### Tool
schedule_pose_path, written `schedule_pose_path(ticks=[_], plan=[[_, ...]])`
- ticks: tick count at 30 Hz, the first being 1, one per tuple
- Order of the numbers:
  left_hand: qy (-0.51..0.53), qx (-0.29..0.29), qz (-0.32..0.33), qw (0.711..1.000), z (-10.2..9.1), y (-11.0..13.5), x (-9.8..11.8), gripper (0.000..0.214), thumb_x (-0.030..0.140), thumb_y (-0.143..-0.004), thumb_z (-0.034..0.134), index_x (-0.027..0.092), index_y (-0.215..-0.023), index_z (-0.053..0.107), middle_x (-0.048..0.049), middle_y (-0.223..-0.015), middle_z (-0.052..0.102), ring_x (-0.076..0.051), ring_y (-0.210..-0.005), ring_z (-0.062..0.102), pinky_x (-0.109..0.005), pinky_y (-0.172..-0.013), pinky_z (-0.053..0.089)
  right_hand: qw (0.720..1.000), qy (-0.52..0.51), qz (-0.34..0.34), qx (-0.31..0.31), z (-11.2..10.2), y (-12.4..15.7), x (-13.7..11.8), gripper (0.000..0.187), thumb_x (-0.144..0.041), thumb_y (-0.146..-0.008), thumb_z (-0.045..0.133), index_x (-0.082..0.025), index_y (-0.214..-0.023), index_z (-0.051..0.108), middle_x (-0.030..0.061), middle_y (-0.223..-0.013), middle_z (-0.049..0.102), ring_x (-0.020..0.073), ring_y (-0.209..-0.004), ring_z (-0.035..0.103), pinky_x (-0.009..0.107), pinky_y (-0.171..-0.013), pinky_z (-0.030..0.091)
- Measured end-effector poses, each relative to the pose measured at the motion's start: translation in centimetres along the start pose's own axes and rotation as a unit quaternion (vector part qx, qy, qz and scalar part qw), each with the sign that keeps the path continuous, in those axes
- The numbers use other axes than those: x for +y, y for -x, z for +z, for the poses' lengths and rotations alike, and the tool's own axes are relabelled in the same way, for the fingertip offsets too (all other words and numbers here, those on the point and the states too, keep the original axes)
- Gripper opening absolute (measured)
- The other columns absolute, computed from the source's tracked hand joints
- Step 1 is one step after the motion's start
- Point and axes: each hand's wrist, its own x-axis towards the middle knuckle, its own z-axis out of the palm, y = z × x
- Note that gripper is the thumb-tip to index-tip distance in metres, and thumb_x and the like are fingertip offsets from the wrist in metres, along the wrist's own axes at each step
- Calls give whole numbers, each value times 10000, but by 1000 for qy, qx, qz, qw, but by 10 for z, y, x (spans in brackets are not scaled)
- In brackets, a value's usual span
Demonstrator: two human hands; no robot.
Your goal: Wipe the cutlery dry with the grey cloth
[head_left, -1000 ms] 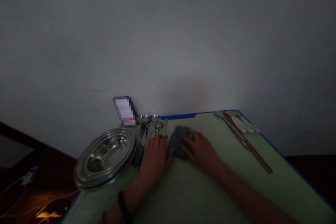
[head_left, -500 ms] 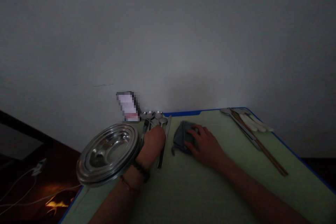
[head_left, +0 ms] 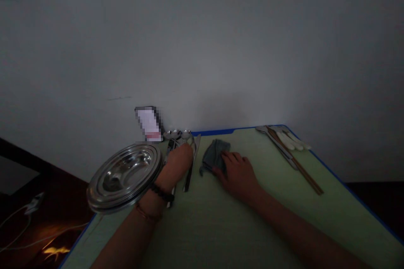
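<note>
My left hand (head_left: 180, 160) is closed and lies over a group of metal cutlery. Its fingertips are hidden, so I cannot make out what they hold. Round spoon heads (head_left: 187, 134) show just beyond its knuckles, and a table knife (head_left: 196, 145) lies along its right side. My right hand (head_left: 239, 174) is bent over a folded grey-blue cloth (head_left: 213, 156), with the thumb at the near edge and the fingers on the right part, gripping it on the tabletop.
Stacked round metal dishes (head_left: 126, 176) stand at the table's left edge, beside my left forearm. A phone (head_left: 149, 124) leans against the wall. Wooden chopsticks (head_left: 307, 176), metal cutlery and white-handled pieces (head_left: 290, 141) lie at the right. A blue rim borders the green table (head_left: 221, 235).
The view has shifted slightly, moving everything a little left and up. My left hand has drawn slightly towards me over the cutlery, and a handle end now shows below its wrist. My right hand stays at the cloth.
</note>
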Motion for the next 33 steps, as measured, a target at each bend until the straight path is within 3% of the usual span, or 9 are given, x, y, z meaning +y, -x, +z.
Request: schedule_pose_path(ticks=[3,6,10,14,17,22,24,27,33], plan=[[92,10,2,996,-2,10,8,185,244,-887,443,119,-978,545,-78,-883,600,-212,-840,583,-367,-743,461,1000,22,3,7,-1,5,-1,527,-531,-815,341,-120,-1090,523,165,-1228,502,306,-1072,449,472,-871,314],[223,11,21,974,12,28,25,182,289,-892,373,155,-870,494,10,-625,515,-144,-618,558,-264,-585,445,999,-2,32,17,0,3,8,310,-334,-825,382,-141,-1010,539,147,-1124,563,267,-1012,489,425,-857,339],[411,-20,23,911,45,55,45,287,421,-868,255,199,-755,399,91,-495,324,-76,-356,359,-175,-345,316,978,-188,79,46,-2,-3,32,216,-242,-793,414,-162,-954,534,94,-965,615,193,-887,554,328,-793,414],[531,-12,15,847,57,61,51,273,466,-814,302,207,-793,383,109,-468,303,-70,-330,314,-164,-328,293,924,-327,174,92,-9,-11,52,175,-277,-761,454,-171,-855,556,70,-870,636,184,-812,583,330,-773,438],[574,7,7,819,55,54,54,313,502,-805,337,198,-849,398,90,-468,410,-81,-358,395,-168,-351,313,879,-435,180,74,-10,-15,63,194,-240,-728,463,-168,-879,560,81,-915,637,191,-862,584,349,-808,436],[621,-9,-15,783,57,46,61,284,477,-814,392,199,-834,444,88,-455,460,-76,-321,395,-164,-322,292,713,-665,223,15,-9,-18,74,298,-275,-746,439,-211,-1031,500,68,-971,641,188,-834,613,364,-722,487],[637,-33,-18,770,57,46,61,237,427,-820,397,198,-829,454,102,-437,413,-64,-297,346,-156,-303,257,689,-686,234,6,-11,-19,76,299,-294,-768,404,-213,-1041,493,75,-990,635,194,-838,614,371,-708,491],[661,-62,-8,748,56,48,60,179,346,-817,389,191,-878,454,90,-474,434,-67,-339,395,-157,-333,300,694,-678,240,-17,-14,-22,77,349,-297,-819,268,-197,-1060,499,98,-1011,629,201,-858,610,378,-723,483],[627,-65,1,776,54,49,57,350,434,-846,381,231,-1130,412,89,-552,425,-58,-333,347,-157,-312,254,789,-577,211,-24,-17,-23,79,533,-305,-855,69,-185,-1094,530,103,-942,645,204,-850,602,367,-740,467]])
